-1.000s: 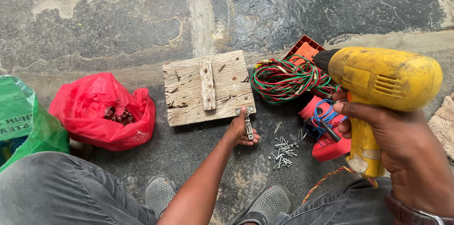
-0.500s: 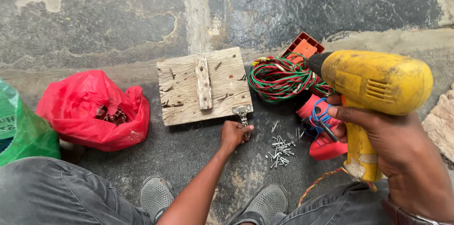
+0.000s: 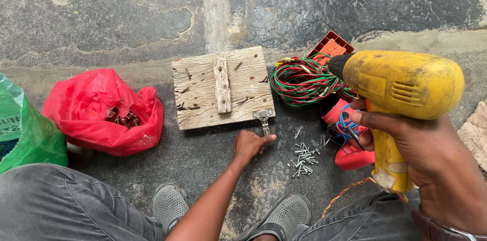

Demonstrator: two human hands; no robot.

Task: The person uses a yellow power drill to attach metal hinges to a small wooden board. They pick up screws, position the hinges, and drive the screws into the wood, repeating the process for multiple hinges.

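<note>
Pinching a metal hinge (image 3: 264,118) is the left hand (image 3: 249,145); right hand (image 3: 431,155) grips a yellow drill (image 3: 401,89); red bag (image 3: 101,112) of hardware lies farther left.

We look steeply down from the head, close over our knees, facing the stone floor; the wooden board (image 3: 222,87) sits just above the frame's centre, within arm's reach.

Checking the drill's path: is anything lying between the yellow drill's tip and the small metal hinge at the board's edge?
Nothing solid visible; the yellow power drill in the right hand hangs over coiled red-green wire, and the left hand pinches the metal hinge.
</note>
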